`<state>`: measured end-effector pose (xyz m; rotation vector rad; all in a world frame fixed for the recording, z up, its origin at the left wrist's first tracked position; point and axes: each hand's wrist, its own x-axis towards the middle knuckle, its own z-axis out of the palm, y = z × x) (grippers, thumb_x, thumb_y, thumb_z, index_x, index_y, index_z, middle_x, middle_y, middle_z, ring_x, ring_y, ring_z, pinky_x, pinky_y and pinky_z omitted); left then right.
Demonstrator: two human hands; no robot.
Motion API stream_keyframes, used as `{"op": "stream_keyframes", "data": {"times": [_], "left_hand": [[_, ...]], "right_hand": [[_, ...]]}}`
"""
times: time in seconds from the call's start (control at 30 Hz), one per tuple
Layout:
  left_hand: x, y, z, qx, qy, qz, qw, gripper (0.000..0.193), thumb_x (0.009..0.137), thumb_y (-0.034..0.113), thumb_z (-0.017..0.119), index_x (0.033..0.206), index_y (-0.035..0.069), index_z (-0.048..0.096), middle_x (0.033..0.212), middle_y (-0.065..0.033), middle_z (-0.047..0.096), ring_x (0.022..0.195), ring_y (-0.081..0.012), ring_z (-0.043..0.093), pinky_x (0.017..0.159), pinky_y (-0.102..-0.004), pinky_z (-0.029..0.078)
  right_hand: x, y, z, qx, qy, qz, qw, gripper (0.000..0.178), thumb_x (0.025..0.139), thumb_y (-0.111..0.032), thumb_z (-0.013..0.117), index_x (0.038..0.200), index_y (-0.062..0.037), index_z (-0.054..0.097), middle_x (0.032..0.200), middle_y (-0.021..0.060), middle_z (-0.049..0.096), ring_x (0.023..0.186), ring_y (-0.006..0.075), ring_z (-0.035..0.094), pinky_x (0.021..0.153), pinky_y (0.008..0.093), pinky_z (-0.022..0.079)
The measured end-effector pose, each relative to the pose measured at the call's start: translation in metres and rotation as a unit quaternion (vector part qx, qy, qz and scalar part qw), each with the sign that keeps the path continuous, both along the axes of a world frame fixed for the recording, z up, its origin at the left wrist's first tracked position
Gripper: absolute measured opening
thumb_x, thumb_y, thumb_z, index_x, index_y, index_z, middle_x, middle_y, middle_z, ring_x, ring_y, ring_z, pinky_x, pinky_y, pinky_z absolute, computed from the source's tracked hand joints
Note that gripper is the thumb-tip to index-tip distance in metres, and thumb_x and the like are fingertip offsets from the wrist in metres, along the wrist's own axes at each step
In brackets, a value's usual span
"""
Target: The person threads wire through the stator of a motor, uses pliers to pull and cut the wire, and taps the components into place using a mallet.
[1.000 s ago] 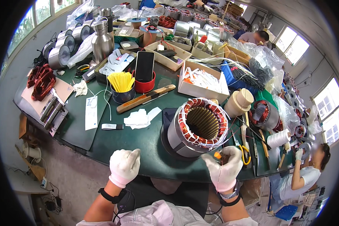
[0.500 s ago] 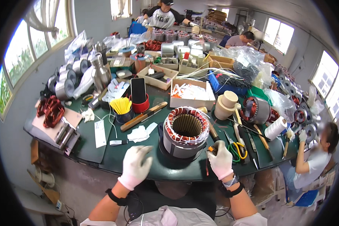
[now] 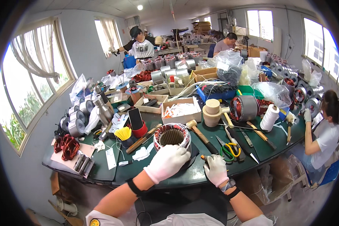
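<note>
A motor stator [image 3: 172, 134] stands upright on a dark pad on the green table, its copper windings laced with white cord round the top ring. My left hand [image 3: 168, 161], in a white glove, lies across the near side of the stator with its fingers curled at the rim; it hides most of the grey wall. To the right of the stator, my gloved right hand [image 3: 216, 171] is closed round a small tool with an orange end [image 3: 203, 156]; the rest of that tool is hidden in the glove. Scissors with green and yellow handles [image 3: 229, 151] lie just beyond my right hand.
A wooden-handled mallet [image 3: 199, 136] lies right of the stator, beside a cream stepped cylinder [image 3: 212, 113]. Behind stand a box of white strips [image 3: 181, 109] and a phone [image 3: 135, 119] in a red holder. A co-worker [image 3: 320, 132] sits at the right edge.
My left hand has moved right from the table edge onto the stator. My right hand keeps the orange-ended tool near the table edge. The view has tilted up.
</note>
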<state>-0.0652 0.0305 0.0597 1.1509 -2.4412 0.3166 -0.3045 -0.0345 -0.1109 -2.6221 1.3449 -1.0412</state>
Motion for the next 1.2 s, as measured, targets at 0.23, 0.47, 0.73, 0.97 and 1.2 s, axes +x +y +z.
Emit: {"op": "stream_keyframes", "data": {"times": [0.23, 0.47, 0.73, 0.97, 1.2], "left_hand": [[0.053, -0.069, 0.066, 0.171, 0.070, 0.111, 0.976, 0.055, 0.087, 0.011, 0.075, 0.141, 0.005, 0.065, 0.132, -0.0208, 0.069, 0.124, -0.0350, 0.068, 0.107, -0.0422, 0.053], [0.051, -0.159, 0.037, 0.450, 0.018, -0.009, 0.893, 0.046, 0.087, 0.023, 0.080, 0.130, 0.008, 0.074, 0.124, -0.0114, 0.076, 0.122, -0.0254, 0.067, 0.114, -0.0393, 0.046], [0.049, -0.162, 0.029, 0.230, 0.054, 0.041, 0.971, 0.023, 0.098, 0.023, 0.070, 0.109, 0.004, 0.079, 0.095, -0.0166, 0.078, 0.092, -0.0323, 0.074, 0.089, -0.0408, 0.056], [0.131, -0.154, 0.059, 0.209, 0.422, 0.157, 0.868, 0.023, 0.102, 0.017, 0.066, 0.101, -0.004, 0.073, 0.084, -0.0094, 0.075, 0.078, -0.0155, 0.074, 0.070, -0.0317, 0.059], [0.166, -0.096, 0.074, 0.179, 0.366, 0.131, 0.904, 0.040, 0.099, 0.020, 0.070, 0.134, 0.000, 0.065, 0.112, -0.0119, 0.075, 0.101, -0.0200, 0.071, 0.094, -0.0336, 0.057]], "right_hand": [[-0.003, 0.000, 0.004, -0.004, -0.012, 0.024, 1.000, 0.025, 0.085, -0.020, 0.079, 0.101, -0.0079, 0.065, 0.096, 0.0110, 0.064, 0.093, 0.0343, 0.065, 0.086, 0.0488, 0.050], [-0.002, -0.002, 0.004, 0.007, -0.023, 0.020, 1.000, 0.023, 0.085, -0.019, 0.079, 0.098, -0.0077, 0.064, 0.093, 0.0121, 0.066, 0.091, 0.0346, 0.065, 0.085, 0.0497, 0.050], [-0.001, -0.006, -0.002, -0.009, -0.029, 0.041, 0.999, 0.022, 0.084, -0.019, 0.077, 0.096, -0.0065, 0.064, 0.092, 0.0135, 0.066, 0.089, 0.0363, 0.065, 0.083, 0.0504, 0.050], [0.001, -0.002, 0.000, 0.001, -0.039, 0.032, 0.999, 0.020, 0.083, -0.016, 0.077, 0.096, -0.0057, 0.065, 0.091, 0.0143, 0.066, 0.088, 0.0386, 0.065, 0.080, 0.0521, 0.050], [0.008, 0.000, 0.002, -0.011, 0.022, 0.007, 1.000, 0.021, 0.084, -0.017, 0.077, 0.099, -0.0063, 0.067, 0.091, 0.0137, 0.065, 0.089, 0.0369, 0.064, 0.082, 0.0499, 0.050]]}}
